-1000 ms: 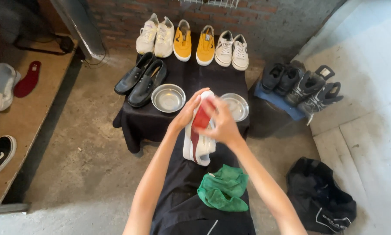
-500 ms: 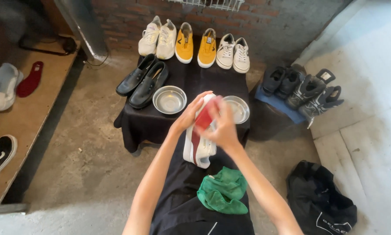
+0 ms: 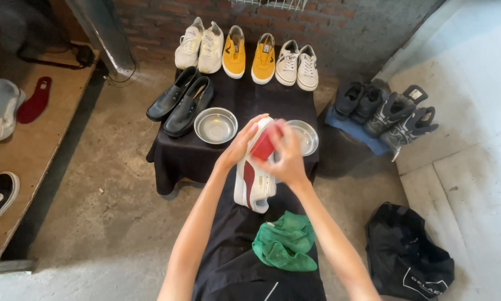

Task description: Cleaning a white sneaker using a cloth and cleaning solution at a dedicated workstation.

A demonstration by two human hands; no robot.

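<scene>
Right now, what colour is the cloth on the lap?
Green; the cloth shows best in the head view.

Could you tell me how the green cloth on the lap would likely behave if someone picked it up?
The green cloth lies crumpled in soft folds, so it would probably hang limp and floppy. It looks thin, so likely light for its size. Pushed, it would probably bunch or slide rather than roll, and seems unlikely to break.

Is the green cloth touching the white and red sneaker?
Apart. The head view shows dark fabric between the green cloth and the lower end of the white and red sneaker.
</scene>
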